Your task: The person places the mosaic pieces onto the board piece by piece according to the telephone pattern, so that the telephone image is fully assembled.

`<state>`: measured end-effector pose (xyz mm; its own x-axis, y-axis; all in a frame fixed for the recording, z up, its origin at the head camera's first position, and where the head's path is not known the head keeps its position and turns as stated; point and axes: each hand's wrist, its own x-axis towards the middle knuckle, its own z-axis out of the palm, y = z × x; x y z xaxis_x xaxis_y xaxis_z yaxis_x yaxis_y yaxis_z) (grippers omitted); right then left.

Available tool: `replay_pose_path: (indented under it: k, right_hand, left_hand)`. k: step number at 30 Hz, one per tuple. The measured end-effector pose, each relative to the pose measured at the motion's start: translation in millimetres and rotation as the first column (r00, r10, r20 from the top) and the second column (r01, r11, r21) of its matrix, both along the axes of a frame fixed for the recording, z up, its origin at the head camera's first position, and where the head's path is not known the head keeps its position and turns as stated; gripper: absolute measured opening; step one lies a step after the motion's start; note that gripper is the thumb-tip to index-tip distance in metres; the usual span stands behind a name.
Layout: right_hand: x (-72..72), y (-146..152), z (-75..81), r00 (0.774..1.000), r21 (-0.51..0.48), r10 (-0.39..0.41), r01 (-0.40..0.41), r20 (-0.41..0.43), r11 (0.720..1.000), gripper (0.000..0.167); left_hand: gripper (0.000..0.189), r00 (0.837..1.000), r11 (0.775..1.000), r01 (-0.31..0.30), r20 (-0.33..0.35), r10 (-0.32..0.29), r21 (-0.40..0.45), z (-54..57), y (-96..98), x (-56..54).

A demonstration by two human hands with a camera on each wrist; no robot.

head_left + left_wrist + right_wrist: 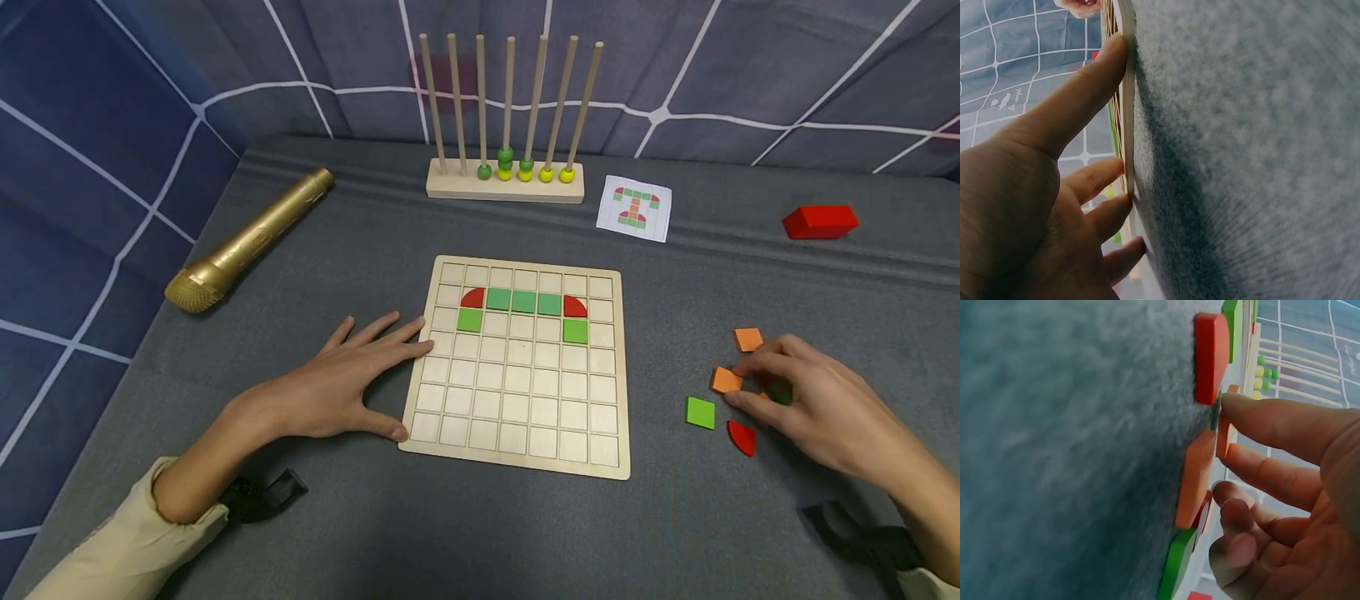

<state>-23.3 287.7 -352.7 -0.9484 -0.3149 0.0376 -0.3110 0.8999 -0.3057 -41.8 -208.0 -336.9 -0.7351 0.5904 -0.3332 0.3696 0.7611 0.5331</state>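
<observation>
My left hand [337, 379] lies spread at the left edge of a wooden grid board [517, 462], thumb and fingertips touching its rim. Red quarter-circle tiles [575, 307], dark green tiles [523, 301] and light green tiles [470, 320] sit in its upper cells. Off to the board's right, my right hand [817, 404] pinches an orange square tile [1227, 431] between thumb and index finger, close over the cloth. Around it lie another orange tile [747, 339], a light green tile [701, 412] and a red quarter-circle tile [742, 437]. More tiles are partly hidden under the hand.
Behind the board stands a peg rack [505, 190] with green and yellow beads. A printed pattern card [634, 208] lies beside it. A gold microphone [251, 242] rests at the left, and a red block [821, 222] sits at the back right.
</observation>
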Motion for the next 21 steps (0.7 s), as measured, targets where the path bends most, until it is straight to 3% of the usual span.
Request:
replay_pose_path:
  k: [5,15,21]
  right_hand:
    - [-6.8,-15.9,5.8,0.999,-0.045,0.026,-0.027,-0.030,0.999,0.027]
    - [-28.9,-72.7,22.7,0.981,-0.177,0.166,-0.182,-0.102,0.967,0.024]
    - [-40.6,-115.4,31.7,0.970,-0.223,0.241,-0.242,-0.032,0.944,0.018]
  left_hand:
    - [0.103,1.000,1.000,0.002,0.003,-0.002,0.003,-0.8,0.1,-0.5]
    - [0.103,1.000,1.000,0.008,0.002,-0.008,0.008,-1.4,0.8,-1.2]
    - [0.102,1.000,1.000,0.013,0.008,-0.013,0.003,1.8,0.2,-1.4]
